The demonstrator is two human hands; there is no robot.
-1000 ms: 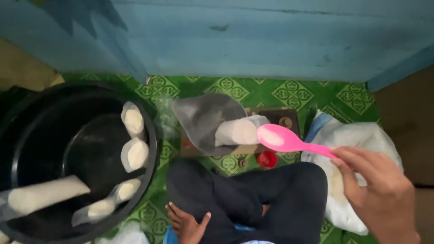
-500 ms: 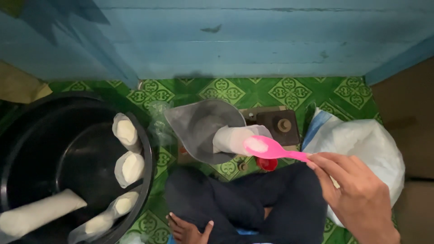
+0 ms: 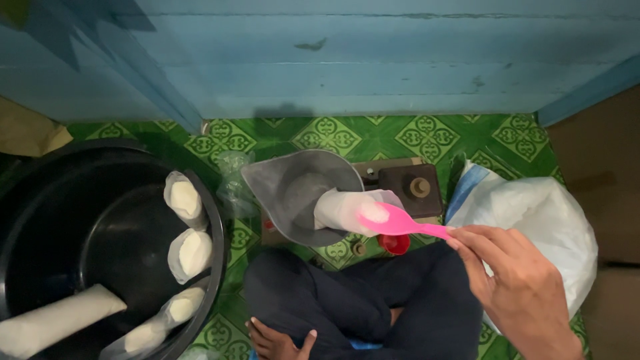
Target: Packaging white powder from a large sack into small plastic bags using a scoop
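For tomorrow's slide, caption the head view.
Right hand holds a pink spoon of white powder over a bag on a scale pan.

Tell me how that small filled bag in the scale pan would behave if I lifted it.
The bag is thin clear plastic, so likely floppy and sagging. Its open mouth under the pink spoon in the right hand could spill powder. It probably feels light.

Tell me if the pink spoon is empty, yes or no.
No, the pink spoon in the right hand carries a small heap of white powder over the plastic bag on the scale pan.
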